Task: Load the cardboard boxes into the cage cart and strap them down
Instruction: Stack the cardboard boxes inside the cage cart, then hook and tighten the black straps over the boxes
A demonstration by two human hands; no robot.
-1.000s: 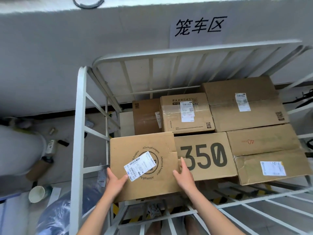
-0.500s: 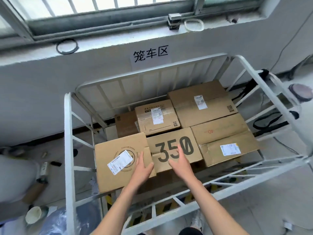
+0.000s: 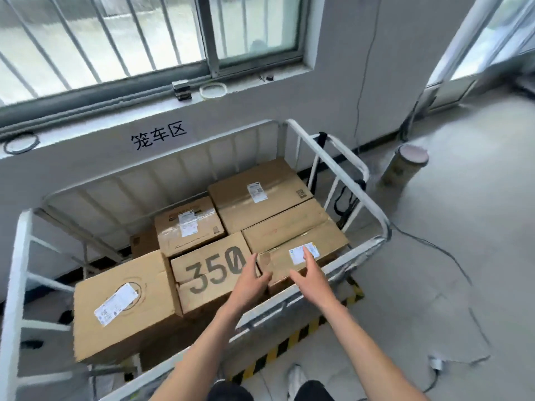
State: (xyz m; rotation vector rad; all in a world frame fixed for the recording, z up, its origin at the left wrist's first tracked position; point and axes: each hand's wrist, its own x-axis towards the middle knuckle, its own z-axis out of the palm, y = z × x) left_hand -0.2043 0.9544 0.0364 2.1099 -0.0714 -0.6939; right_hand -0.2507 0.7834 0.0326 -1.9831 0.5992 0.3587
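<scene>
A white metal cage cart (image 3: 333,157) stands against the wall, filled with several cardboard boxes. The near left box (image 3: 121,302) bears a white label. Beside it lies a box printed "350" (image 3: 208,270). The near right box (image 3: 304,250) has a small label. Two more labelled boxes (image 3: 257,198) sit at the back. My left hand (image 3: 250,280) hovers with straight fingers over the edge of the "350" box. My right hand (image 3: 311,274) is open above the near right box. Neither hand holds anything. A black strap (image 3: 346,198) hangs on the cart's right side.
A window with bars (image 3: 115,39) runs above the sill. A cardboard tube (image 3: 402,169) stands on the floor to the right. Cables (image 3: 440,250) trail over the grey floor. Yellow-black tape (image 3: 289,340) marks the floor by the cart's front rail.
Both hands left the left box and moved right, over the "350" box and the near right box. My view rose and swung right, taking in the window and floor.
</scene>
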